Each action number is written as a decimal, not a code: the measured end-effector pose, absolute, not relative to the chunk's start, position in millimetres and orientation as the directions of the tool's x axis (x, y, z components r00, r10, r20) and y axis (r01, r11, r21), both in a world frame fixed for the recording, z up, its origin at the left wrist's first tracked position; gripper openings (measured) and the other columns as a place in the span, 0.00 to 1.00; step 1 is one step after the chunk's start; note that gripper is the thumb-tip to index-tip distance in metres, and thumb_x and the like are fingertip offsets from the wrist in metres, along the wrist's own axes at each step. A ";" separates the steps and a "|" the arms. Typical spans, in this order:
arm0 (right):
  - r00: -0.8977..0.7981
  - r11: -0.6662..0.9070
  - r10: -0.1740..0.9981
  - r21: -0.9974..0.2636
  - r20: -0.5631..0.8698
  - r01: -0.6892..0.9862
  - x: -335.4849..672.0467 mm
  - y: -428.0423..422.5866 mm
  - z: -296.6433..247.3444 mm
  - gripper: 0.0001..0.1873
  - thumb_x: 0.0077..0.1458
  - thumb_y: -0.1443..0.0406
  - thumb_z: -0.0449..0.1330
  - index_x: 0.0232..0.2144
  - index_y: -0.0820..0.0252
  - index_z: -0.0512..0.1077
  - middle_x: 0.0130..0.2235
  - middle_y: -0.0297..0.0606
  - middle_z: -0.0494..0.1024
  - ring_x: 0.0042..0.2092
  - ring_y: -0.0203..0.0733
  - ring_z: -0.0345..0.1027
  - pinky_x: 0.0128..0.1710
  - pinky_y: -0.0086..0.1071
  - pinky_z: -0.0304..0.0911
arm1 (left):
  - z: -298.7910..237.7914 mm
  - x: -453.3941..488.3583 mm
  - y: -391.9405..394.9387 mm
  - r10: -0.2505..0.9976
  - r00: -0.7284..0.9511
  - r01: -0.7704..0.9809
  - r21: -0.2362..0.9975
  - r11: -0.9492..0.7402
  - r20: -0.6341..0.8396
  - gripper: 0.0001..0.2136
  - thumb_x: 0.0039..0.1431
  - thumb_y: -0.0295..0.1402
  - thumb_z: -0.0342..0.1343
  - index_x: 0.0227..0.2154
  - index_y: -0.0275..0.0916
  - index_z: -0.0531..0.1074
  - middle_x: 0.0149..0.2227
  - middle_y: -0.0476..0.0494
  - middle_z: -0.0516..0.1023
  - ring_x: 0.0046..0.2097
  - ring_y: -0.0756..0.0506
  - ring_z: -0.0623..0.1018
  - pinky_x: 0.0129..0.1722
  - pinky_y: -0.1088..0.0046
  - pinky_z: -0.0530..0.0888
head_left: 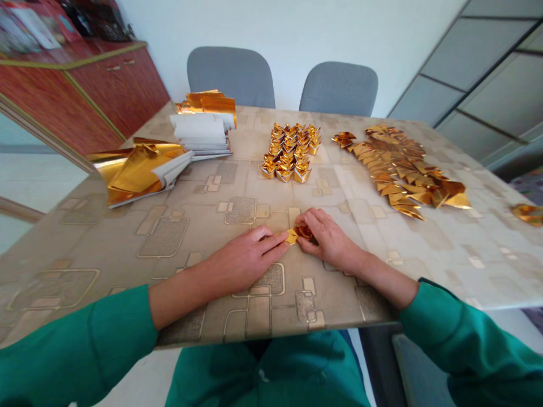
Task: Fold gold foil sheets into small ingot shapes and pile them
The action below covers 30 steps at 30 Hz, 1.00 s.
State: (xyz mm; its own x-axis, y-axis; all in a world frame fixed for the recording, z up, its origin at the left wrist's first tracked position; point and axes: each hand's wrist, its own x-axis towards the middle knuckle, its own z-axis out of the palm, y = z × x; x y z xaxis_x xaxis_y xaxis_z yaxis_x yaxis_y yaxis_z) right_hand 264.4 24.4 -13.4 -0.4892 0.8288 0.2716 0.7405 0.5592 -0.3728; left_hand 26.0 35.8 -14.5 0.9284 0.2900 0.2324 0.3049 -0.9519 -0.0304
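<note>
A small folded piece of gold foil paper [292, 236] lies on the table between my two hands. My left hand [250, 254] presses the left end of the piece down, its fingers held together and covering that part. From the other side my right hand [324, 237] pinches the right end, fingers curled over the top and thumb toward me. Much of the piece is hidden under the fingers. Beyond my hands stand several gold foil paper ingots [291, 152] packed in rows. To the right spreads a pile of flat, pointed gold foil folds [396, 164].
At the left, a fanned stack of gold foil sheets [139, 169] lies beside a white-backed stack [201, 133]. One gold foil piece [528, 215] sits near the right edge. The patterned tablecloth [178, 294] covers the table. Two grey chairs [231, 76] stand behind it.
</note>
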 end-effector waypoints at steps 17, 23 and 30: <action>-0.491 0.554 0.832 -0.441 0.259 0.705 269.4 23.7 -12.7 0.12 0.53 0.74 0.56 0.40 0.61 0.65 0.39 0.41 0.69 0.41 0.45 0.62 0.42 0.37 0.62 | -15.6 23.1 27.7 0.398 0.878 0.366 0.164 -0.916 0.267 0.18 0.64 0.24 0.46 0.54 0.29 0.69 0.59 0.31 0.71 0.55 0.41 0.70 0.55 0.60 0.71; -0.492 0.539 0.840 -0.462 0.231 0.704 266.4 19.3 -7.2 0.02 0.62 0.68 0.54 0.38 0.59 0.65 0.39 0.41 0.69 0.42 0.45 0.62 0.44 0.39 0.61 | -13.3 16.5 28.6 0.341 0.890 0.319 0.120 -0.940 0.301 0.17 0.65 0.25 0.44 0.53 0.27 0.71 0.57 0.33 0.74 0.54 0.41 0.71 0.55 0.61 0.72; -0.465 0.510 0.858 -0.473 0.218 0.719 268.1 21.4 -12.9 0.07 0.58 0.67 0.59 0.40 0.59 0.65 0.40 0.41 0.69 0.43 0.44 0.62 0.44 0.38 0.61 | -16.5 12.9 27.2 0.383 0.876 0.372 0.096 -0.923 0.292 0.16 0.66 0.28 0.45 0.53 0.33 0.72 0.58 0.35 0.73 0.56 0.41 0.72 0.56 0.58 0.71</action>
